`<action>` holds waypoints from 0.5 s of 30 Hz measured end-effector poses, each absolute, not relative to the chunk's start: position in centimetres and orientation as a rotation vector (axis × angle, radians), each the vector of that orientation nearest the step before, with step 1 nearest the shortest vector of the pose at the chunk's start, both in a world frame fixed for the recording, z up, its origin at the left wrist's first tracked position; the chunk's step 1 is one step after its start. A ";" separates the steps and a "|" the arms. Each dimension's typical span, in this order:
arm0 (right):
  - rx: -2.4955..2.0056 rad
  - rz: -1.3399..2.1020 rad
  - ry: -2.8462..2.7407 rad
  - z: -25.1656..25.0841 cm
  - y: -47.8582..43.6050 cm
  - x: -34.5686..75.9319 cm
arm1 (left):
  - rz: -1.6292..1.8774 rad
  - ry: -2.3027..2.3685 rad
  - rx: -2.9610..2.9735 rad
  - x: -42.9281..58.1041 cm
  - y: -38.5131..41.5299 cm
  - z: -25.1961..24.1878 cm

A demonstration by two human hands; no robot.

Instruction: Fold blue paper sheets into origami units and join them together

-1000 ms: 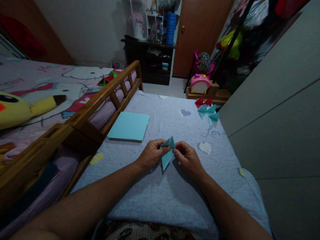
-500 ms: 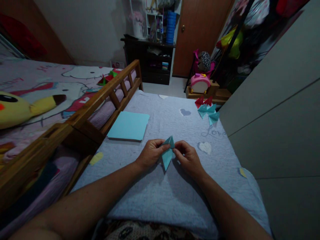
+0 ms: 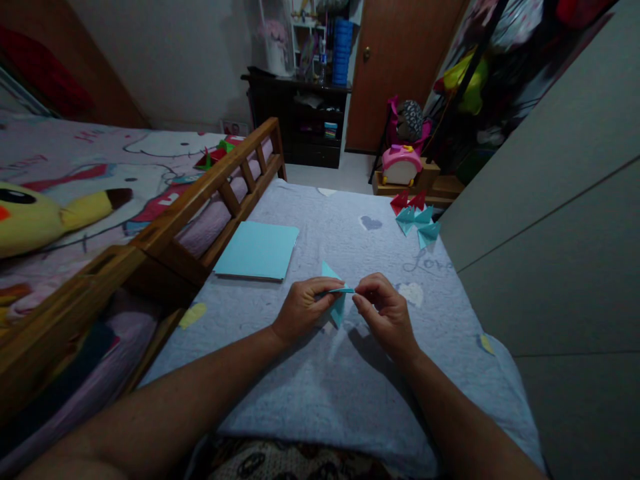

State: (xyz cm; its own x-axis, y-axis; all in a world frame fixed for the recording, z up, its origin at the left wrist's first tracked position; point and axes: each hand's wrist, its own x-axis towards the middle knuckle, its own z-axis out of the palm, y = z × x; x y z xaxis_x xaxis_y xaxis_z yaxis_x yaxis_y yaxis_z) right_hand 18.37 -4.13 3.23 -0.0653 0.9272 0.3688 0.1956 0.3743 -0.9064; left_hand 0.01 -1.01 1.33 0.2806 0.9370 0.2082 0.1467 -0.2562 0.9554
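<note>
A folded piece of light-blue origami paper is held a little above the cloth-covered surface, one point toward the far side and one toward me. My left hand grips it between thumb and fingers, covering its left part. A narrow folded tip sticks out to the right. At that tip my right hand has thumb and index finger pinched together. A stack of square light-blue paper lies to the far left of my hands.
Folded light-blue paper pieces and red folded pieces stand at the far right corner of the cloth. A wooden bed rail runs along the left. A pale cabinet rises on the right.
The folded paper has been turned in my left hand, so a thin folded edge now points right. My right hand has shifted slightly right and its fingers pinch near that tip.
</note>
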 end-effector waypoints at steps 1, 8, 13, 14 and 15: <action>-1.046 0.828 -1.535 3.2 -4.1 18.4 | 1.073 1.007 1.650 0.0 -1.0 1.3; -1.031 0.772 -1.535 3.0 -4.0 18.4 | 1.026 0.939 1.702 0.0 -1.0 1.1; -1.007 0.747 -1.565 3.0 -4.1 18.4 | 1.023 0.938 1.613 0.3 -0.9 0.9; -1.001 0.736 -1.573 3.1 -4.1 18.4 | 1.020 0.928 1.611 0.3 -0.8 0.8; -0.997 0.723 -1.580 3.0 -4.1 18.3 | 1.019 0.922 1.616 0.4 -0.8 0.7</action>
